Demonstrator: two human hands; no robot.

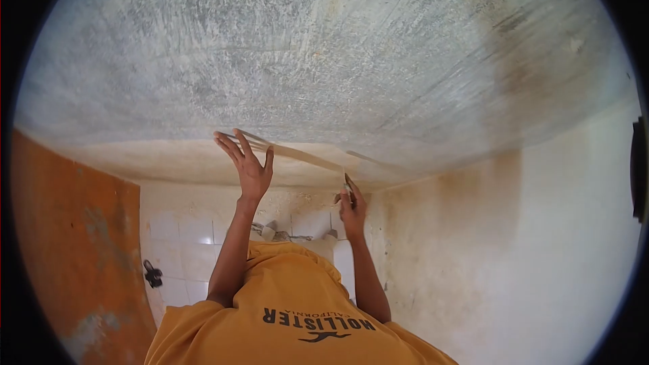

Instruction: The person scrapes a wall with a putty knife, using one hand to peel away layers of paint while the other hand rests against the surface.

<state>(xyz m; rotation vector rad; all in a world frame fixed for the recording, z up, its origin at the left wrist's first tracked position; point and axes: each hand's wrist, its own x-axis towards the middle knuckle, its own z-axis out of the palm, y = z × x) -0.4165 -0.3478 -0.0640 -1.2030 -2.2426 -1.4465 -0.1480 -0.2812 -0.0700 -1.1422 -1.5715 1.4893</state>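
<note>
We have both arms raised toward the ceiling (pixel 324 47), our yellow shirt (pixel 284 311) filling the bottom of the head view. Our left hand (pixel 247 169) is spread wide, fingers straight and apart. It grips nothing; its fingertips and thumb press a long thin strip (pixel 304 154) up against the grey surface. The strip begins under those fingertips and runs away from them toward our right hand (pixel 351 206), ending just above that hand's knuckles.

Our right hand is curled nearly closed, thumb and forefinger pinched on a slim dark tool (pixel 349 186) that pokes up out of the pinch. The tool's tip sits at the near end of the strip, though we cannot tell whether it touches the strip. What kind of tool it is, we cannot tell.

Beyond both hands, a tiled wall (pixel 189 230) meets the ceiling. Well off to the outside of the left hand stands an orange door (pixel 74 243). A pale plastered wall (pixel 507 230) rises on the outside of the right hand.
</note>
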